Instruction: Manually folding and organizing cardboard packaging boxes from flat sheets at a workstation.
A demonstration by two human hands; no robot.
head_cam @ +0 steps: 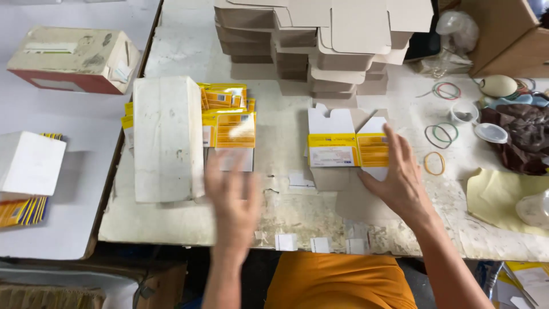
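My left hand (231, 197) is blurred above the table, fingers apart, holding nothing, just below a stack of flat yellow and white carton blanks (229, 129). My right hand (397, 171) lies fingers spread on the right side of a half-folded yellow and white small carton (343, 150) standing on the table. A long white block (167, 137) lies on the blank stack's left side.
Piles of folded grey-brown cartons (329, 40) stand at the back. Rubber bands (440, 134), small plastic cups (490, 133), a dark bag (523, 134) and a yellow sheet (497, 197) lie at right. Boxes (74, 57) sit on the left table. Paper scraps (317, 245) line the front edge.
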